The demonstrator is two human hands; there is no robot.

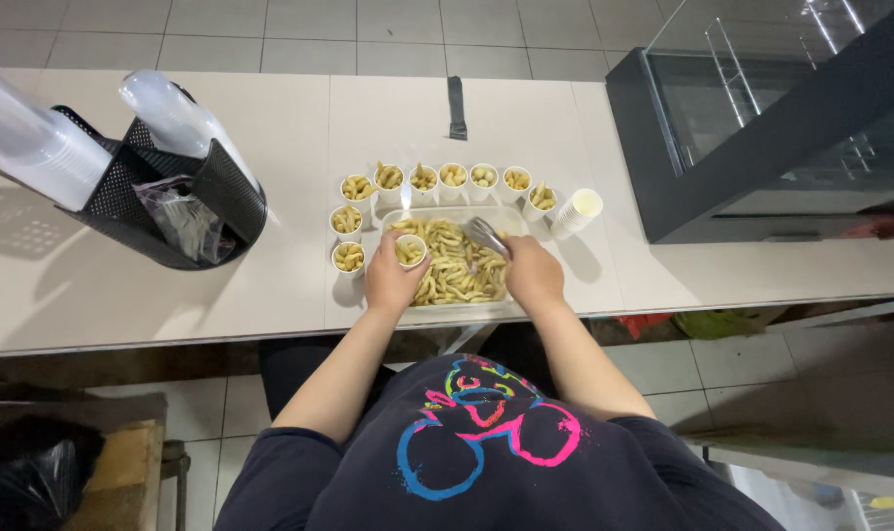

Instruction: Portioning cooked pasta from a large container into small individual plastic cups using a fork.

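A left hand (393,280) grips a small paper cup (411,251) over a clear tray (467,311) of fries at the table's (270,197) near edge; the right hand (533,273) holds metal tongs (485,234) above it.

The right hand (532,272) covers the handle of the metal tongs (484,234), so only their tips show. The left hand (392,280) hides most of the small white paper cup (411,250) it grips. The clear plastic tray of pale yellow snack sticks (457,264) is partly masked by both hands. The stacked clear plastic cups (29,138) run off the left edge. The crumpled contents of the black mesh holder (186,224) are perhaps plastic bags, too blurred to tell.
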